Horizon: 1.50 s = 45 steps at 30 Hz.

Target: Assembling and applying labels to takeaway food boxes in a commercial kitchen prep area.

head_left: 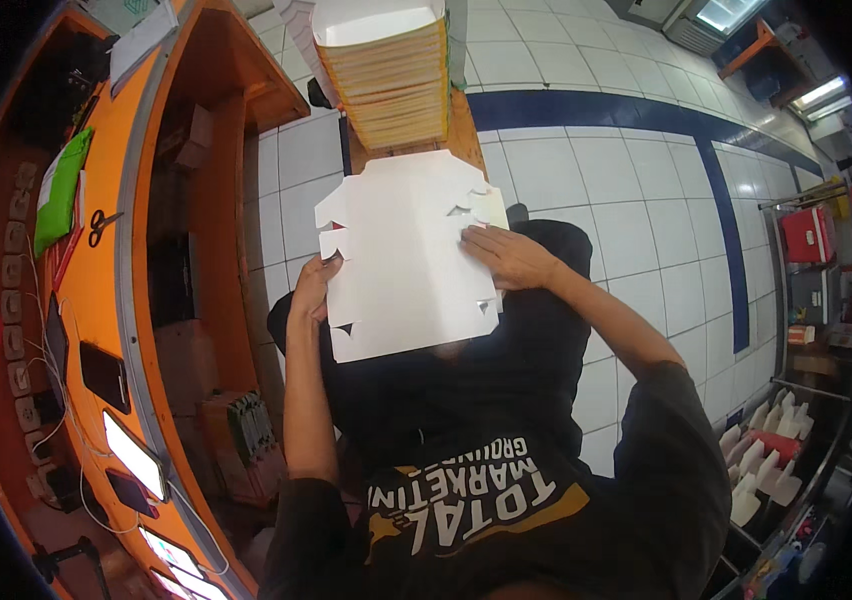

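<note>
A flat white cardboard box blank [406, 270] with notched edges and cut slots lies over my lap. My left hand [314, 288] grips its left edge, thumb on top near a small tab and the other fingers mostly hidden beneath. Across the right edge, my right hand [514, 258] has its fingers together on the upper face beside a slot; its thumb is out of sight. Some pale yellowish card shows past that edge. Just beyond the blank rises a tall stack of folded box trays [381, 85], white inside with yellow edges, on a wooden surface.
An orange counter [131, 200] along the left carries scissors [101, 226], a green packet [63, 190], phones [136, 455] and cables. White floor tiles [636, 230] with dark blue bands extend to the right. A rack [786, 390] at the far right holds white cartons and a red container.
</note>
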Tool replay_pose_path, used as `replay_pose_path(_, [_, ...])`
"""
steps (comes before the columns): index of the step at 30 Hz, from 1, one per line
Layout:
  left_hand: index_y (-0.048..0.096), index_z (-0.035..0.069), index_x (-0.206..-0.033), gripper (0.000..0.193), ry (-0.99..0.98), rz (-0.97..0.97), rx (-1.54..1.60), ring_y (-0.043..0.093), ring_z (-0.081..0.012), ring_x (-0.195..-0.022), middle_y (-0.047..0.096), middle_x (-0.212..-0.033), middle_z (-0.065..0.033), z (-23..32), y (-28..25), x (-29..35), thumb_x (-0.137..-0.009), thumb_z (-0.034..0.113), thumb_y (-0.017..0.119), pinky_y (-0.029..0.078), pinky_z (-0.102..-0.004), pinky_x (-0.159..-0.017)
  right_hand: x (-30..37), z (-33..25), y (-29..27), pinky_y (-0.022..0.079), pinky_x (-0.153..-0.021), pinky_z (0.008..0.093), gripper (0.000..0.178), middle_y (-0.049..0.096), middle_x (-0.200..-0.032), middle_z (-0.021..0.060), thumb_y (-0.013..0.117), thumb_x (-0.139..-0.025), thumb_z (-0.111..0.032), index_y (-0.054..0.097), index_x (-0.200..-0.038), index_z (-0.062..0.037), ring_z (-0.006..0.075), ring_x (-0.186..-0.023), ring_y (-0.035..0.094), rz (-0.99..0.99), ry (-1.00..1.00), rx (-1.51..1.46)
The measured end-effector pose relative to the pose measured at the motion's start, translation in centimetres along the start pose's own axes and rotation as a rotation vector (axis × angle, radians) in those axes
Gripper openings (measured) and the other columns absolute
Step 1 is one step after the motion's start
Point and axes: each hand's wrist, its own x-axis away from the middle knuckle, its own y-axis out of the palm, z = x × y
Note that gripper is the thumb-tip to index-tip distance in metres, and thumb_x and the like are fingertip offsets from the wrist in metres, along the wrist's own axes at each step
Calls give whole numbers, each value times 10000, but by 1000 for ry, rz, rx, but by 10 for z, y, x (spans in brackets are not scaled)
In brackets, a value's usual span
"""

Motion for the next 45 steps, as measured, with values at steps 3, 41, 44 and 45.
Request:
replay_pose_path(3, [538, -78, -1302, 340, -58, 24, 57, 701, -246, -968, 670, -1152, -154, -16, -7, -2, -999, 75, 562, 595, -361, -851, -1, 6, 10, 358, -1178, 435, 676, 493, -1454, 190, 698, -801, -155, 468, -1416, 4, 300, -1368, 478, -16, -113, 32])
replay_pose_path(41, [637, 10, -1260, 550, 602, -460, -1278, 591, -326, -1185, 651, -1250, -174, 2, -10, -9, -721, 11, 745, 490, -405, -1034, -14, 44, 3, 477, -1008, 412, 580, 643, -1238, 141, 748, -737, -142, 625, -1290, -15, 333, -1173, 581, -48, -29, -280])
replay_pose_path(44, [672, 26, -1212, 441, 516, -418, -1115, 648, -329, -1077, 680, -1187, -180, -1, -14, -30, -775, 10, 729, 526, -396, -956, -22, 56, 12, 515, -943, 403, 477, 706, -1105, 145, 760, -814, -179, 641, -1245, -15, 290, -1064, 651, 45, 108, -592])
replay_pose_path(45, [682, 36, -1199, 377, 481, -389, -1108, 673, -332, -1032, 694, -1154, -179, -4, -16, -37, -823, 27, 715, 538, -391, -923, -26, 60, 16, 515, -943, 403, 477, 706, -1105, 145, 760, -814, -179, 641, -1245, -15, 290, -1064, 651, 15, 63, -592])
